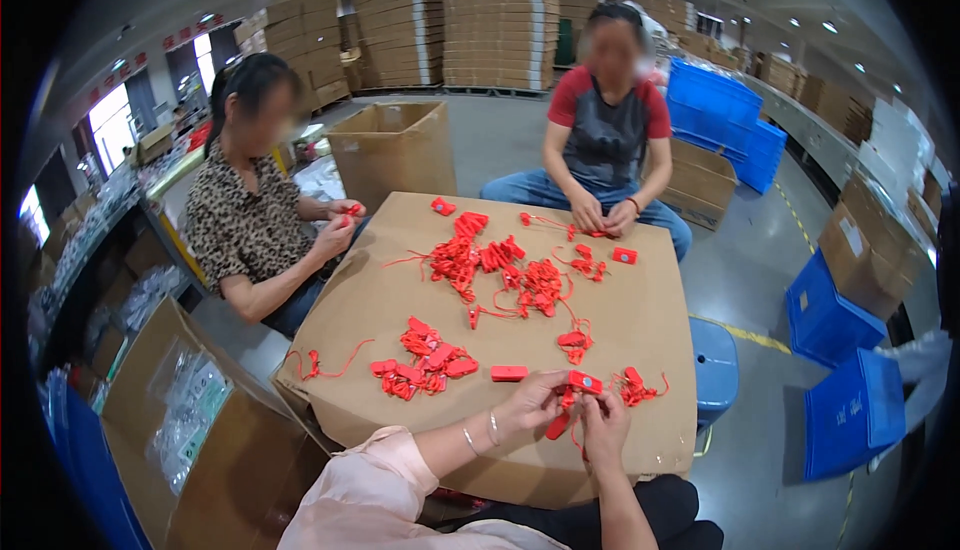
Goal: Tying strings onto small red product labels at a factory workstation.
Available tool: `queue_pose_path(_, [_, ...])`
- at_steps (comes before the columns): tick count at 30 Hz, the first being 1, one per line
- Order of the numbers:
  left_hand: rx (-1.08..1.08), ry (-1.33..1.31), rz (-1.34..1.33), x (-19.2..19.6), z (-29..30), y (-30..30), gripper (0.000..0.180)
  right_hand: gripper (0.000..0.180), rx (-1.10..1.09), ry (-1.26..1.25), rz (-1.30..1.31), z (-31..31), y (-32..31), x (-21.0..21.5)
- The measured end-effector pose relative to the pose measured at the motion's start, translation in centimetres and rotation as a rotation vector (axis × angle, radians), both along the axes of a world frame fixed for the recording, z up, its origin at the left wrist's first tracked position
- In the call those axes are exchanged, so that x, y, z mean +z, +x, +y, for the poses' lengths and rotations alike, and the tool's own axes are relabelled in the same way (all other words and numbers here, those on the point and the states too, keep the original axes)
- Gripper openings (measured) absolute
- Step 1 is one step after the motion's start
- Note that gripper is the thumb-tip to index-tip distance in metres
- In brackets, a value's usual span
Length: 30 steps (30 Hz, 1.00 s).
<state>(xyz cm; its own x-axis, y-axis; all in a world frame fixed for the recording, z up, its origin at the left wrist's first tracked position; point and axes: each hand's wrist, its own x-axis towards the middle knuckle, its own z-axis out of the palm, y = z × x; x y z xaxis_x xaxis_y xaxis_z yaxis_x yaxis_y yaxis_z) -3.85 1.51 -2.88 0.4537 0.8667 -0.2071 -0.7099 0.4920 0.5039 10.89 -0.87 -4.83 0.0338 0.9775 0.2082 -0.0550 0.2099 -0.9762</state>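
Observation:
My left hand [532, 400] and my right hand [606, 428] meet over the near edge of a cardboard-topped table [460, 460]. Both pinch a small red plastic block [585, 381] with a round mark on its face; red cord and another red part hang below it, half hidden by my fingers. A similar red block [509, 373] lies flat to the left of my left hand. Beyond it is a heap of red pieces with cords [425, 360]. Close to my right hand rests a small corded bunch [635, 387].
More red corded pieces [540, 285] spread over the table's middle. Co-workers sit at the left [255, 200] and far side [612, 130], handling red pieces. A blue stool [714, 365] stands by the right edge, an open carton [240, 460] at near left, blue crates [852, 415] at right.

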Motion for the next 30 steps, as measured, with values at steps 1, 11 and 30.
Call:
queue_pose_path(1, [0.053,-0.032,0.010,0.6,-0.5,0.6,0.018,0.005,-0.097,0.094,-0.069,-0.1,-0.3,0.1])
queue_pose_path(11, [0.287,0.242,0.408,1.2,-1.4,2.7,0.012,0.014,-0.268,0.710,-0.733,-1.0,0.8,3.7])
queue_pose_path(30, [0.303,0.590,0.834,0.5,-2.1,2.3,0.014,0.018,-0.191,0.732,-0.714,-0.2,1.3,3.3])
